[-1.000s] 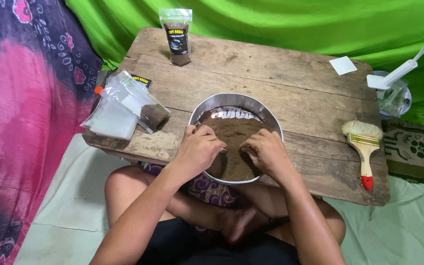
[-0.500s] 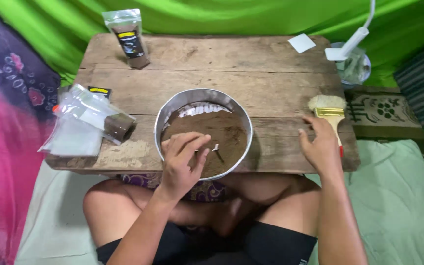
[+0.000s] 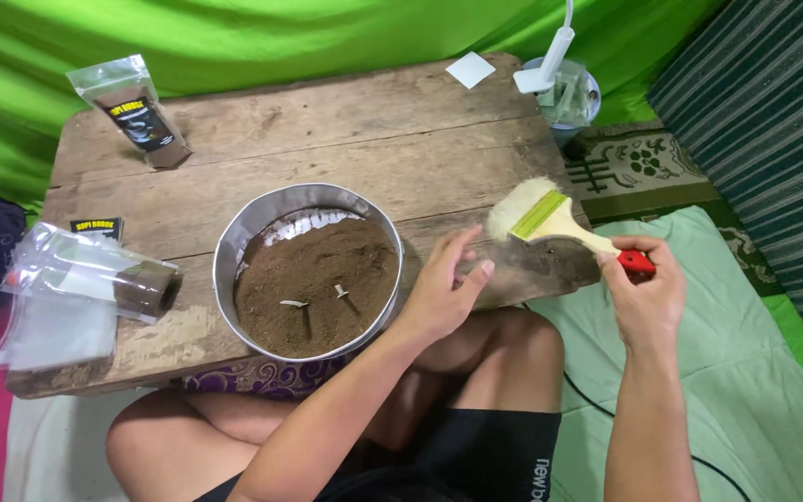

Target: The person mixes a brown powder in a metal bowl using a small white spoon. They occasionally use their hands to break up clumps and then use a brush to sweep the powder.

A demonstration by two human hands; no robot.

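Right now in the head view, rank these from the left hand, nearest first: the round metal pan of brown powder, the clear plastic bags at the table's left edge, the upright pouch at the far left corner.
1. Round metal pan of brown powder, just left of the left hand.
2. Clear plastic bags, at the table's left edge.
3. Upright pouch, far left corner.

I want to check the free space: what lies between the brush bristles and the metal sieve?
In the head view, only the left hand lies between the brush bristles and the metal sieve.
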